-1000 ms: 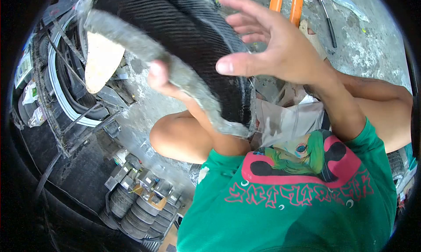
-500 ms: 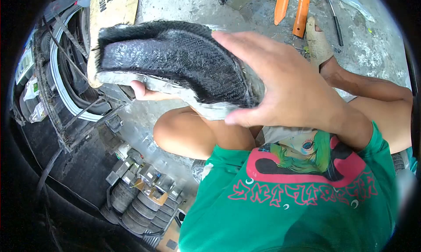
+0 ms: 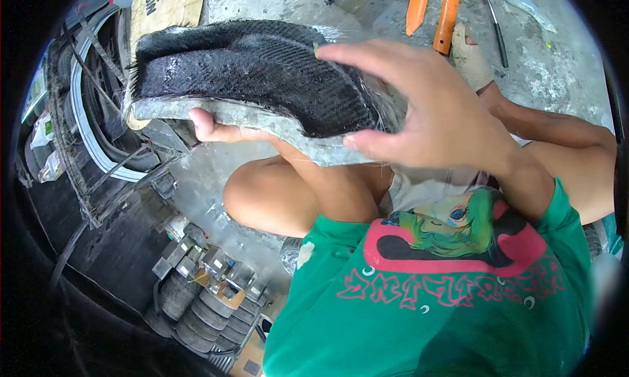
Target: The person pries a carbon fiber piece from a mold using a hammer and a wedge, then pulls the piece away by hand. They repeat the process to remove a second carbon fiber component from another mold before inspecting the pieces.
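Observation:
A curved grey-white mould (image 3: 285, 131) is held up in front of me, lined with black woven fabric (image 3: 249, 79) that looks like carbon fibre. Frayed pale strands stick out at its right end. My left hand (image 3: 226, 129) supports it from beneath, its thumb over the near edge and the other fingers hidden below. Over the right end, my right hand (image 3: 426, 111) is spread wide, index fingertip at the far edge of the fabric and thumb tip at the near edge. A gap shows between that palm and the mould.
Two orange tools (image 3: 449, 23) and a black-headed hammer (image 3: 496, 29) lie on the concrete floor. Beyond the mould is a tan board (image 3: 167, 13) with black writing. At left stand a metal frame and white-rimmed ring (image 3: 85, 108). Several dark discs (image 3: 203, 318) sit lower left.
The mould has shifted slightly left and tilted, showing more of its near edge. My right hand has loosened, with its palm and thumb farther from the mould's right end.

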`<state>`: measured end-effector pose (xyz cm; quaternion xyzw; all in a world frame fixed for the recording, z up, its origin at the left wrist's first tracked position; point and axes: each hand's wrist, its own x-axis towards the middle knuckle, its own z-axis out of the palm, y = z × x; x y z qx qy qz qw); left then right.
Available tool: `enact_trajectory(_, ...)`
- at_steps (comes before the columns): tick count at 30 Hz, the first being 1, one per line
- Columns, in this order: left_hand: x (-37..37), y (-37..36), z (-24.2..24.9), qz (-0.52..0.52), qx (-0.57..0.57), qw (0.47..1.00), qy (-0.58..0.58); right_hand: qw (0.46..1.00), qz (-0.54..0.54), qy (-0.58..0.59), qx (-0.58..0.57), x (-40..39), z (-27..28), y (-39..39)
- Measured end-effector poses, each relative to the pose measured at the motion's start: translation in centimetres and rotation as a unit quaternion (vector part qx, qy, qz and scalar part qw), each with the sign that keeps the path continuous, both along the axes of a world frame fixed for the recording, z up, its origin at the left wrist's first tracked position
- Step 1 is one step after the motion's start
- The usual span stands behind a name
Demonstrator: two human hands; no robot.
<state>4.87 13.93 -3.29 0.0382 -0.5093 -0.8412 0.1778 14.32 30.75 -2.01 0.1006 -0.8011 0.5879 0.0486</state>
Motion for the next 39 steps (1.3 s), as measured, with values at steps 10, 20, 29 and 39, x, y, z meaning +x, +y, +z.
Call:
enact_trajectory(10, -1.8, -1.3, -2.0, 0.098, -0.022, 0.993, -0.058, 0.884, 0.218, -0.291, -0.293, -6.6, -13.8, 18.1)
enact_trajectory(20, -1.6, -0.3, -3.8, 0.054, 0.057, 0.991, -0.106, 0.777, -0.355, -0.389, 0.345, 0.2, -30.2, 22.9)
enact_trajectory(29, -3.4, 2.1, -6.1, -0.001, 0.159, 0.978, -0.133, 0.788, -0.446, -0.359, 0.227, -0.6, -29.4, 22.7)
enact_trajectory(39, -7.9, 4.1, -6.6, -0.091, 0.287, 0.950, -0.087, 0.901, -0.434, 0.029, 0.000, 1.0, 6.5, 15.7)
